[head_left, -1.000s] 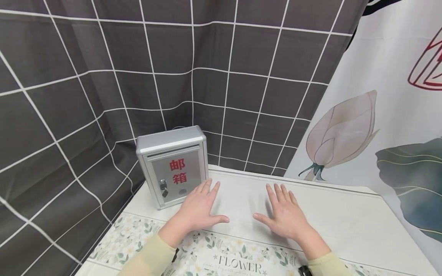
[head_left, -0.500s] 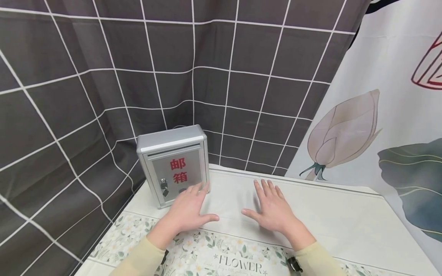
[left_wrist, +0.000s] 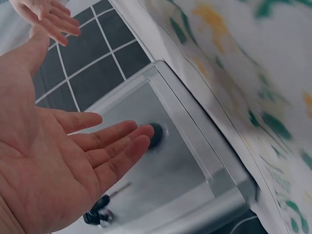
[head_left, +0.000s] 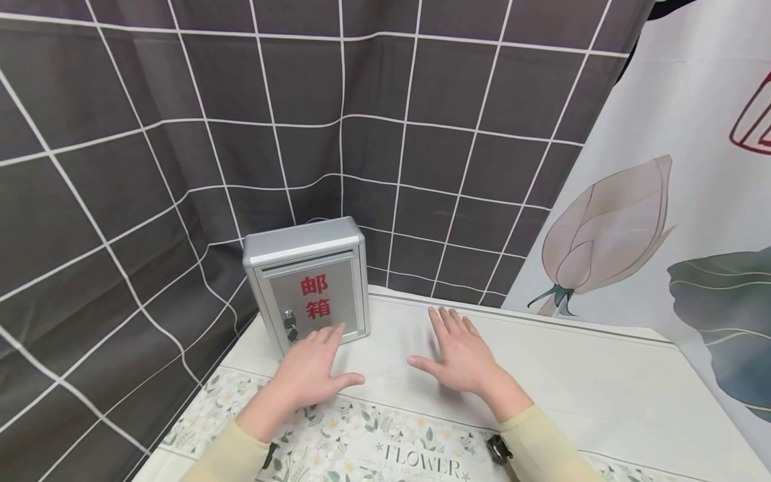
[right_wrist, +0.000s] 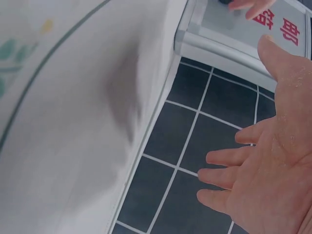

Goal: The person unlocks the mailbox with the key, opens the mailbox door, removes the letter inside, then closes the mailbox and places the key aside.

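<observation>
Two bare hands, the left hand [head_left: 307, 371] and the right hand [head_left: 460, 358], reach out over the table with palms turned partly inward; both are spread, fingers loosely extended and thumbs apart, and neither has hold of anything. The left hand is the nearer to the upright silver-grey, box-shaped metal mailbox with red characters [head_left: 283, 288], its fingertips in front of the lower part of the door; whether they touch it, the pictures do not settle. The right hand is well apart from the mailbox, over bare white cloth to its right.

On the door, a small metal lock with a dark key-like piece [head_left: 291, 321] sits at the left edge, just beyond the left fingers, and a dark round spot [left_wrist: 156, 135] lies lower down. If the door is to be worked, the left thumb and forefinger seem best placed to pinch that piece, while the right palm could steady the right side, since a light box may skid or tip on loose cloth. Keeping the wrist low should avoid knocking the lock.

The mailbox stands on a white, flower-printed tablecloth [head_left: 542, 375], toward its far left corner, close before a dark grey fabric curtain with white grid lines [head_left: 385, 87].
</observation>
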`<state>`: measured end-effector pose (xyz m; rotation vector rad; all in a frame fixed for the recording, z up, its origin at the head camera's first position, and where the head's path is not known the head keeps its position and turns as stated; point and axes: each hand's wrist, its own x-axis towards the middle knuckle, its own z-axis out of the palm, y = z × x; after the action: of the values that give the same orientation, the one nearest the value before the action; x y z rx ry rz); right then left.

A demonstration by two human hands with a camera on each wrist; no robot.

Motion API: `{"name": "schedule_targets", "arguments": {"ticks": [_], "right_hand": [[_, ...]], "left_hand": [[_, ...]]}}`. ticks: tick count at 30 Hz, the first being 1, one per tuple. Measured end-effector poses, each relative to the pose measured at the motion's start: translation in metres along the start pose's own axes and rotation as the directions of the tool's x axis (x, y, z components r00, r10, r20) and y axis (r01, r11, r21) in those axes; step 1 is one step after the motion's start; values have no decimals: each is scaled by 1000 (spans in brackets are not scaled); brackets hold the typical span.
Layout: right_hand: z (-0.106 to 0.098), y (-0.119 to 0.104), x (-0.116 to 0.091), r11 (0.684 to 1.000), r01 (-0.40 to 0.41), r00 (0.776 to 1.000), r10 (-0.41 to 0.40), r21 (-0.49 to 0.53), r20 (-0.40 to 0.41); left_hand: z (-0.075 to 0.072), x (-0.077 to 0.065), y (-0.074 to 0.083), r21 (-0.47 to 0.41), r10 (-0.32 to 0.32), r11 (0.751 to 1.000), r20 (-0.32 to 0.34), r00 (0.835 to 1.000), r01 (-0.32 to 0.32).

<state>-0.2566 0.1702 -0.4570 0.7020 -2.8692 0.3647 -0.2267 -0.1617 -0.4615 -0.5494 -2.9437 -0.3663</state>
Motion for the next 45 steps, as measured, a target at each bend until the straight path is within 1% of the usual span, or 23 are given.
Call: {"name": "schedule_targets", "arguments": {"ticks": [4, 9, 18, 25, 29, 33, 38, 41, 45], "right_hand": [[1, -4, 8, 1000, 15, 1000, -15, -9, 7], [1, -12, 19, 999, 36, 999, -36, 10, 0], [10, -24, 38, 998, 44, 999, -45, 45, 10], [13, -34, 53, 997, 60, 998, -60, 39, 13], [12, -39, 61, 997, 71, 997, -71, 40, 14], [10, -43, 70, 995, 91, 996, -92, 43, 12], [10, -48, 80, 992, 110, 994, -111, 62, 17], [11, -50, 86, 992, 106, 994, -108, 75, 30], [11, -54, 93, 988, 96, 995, -100, 120, 27]], "left_hand": [[-4, -5, -8, 8, -9, 1000, -12, 1000, 9], [-10, -10, -19, 15, -31, 999, -14, 999, 32], [-14, -22, -40, 4, -118, 993, 10, 993, 118], [-20, -31, -54, -12, -173, 985, 27, 985, 173], [-24, -35, -63, -1, -182, 983, 11, 983, 182], [-30, -38, -73, -10, -210, 978, -5, 978, 210], [-37, -40, -85, -27, -259, 966, -23, 966, 258], [-40, -40, -91, -33, -281, 959, -37, 959, 280], [-43, -38, -98, -38, -301, 953, -60, 952, 299]]}}
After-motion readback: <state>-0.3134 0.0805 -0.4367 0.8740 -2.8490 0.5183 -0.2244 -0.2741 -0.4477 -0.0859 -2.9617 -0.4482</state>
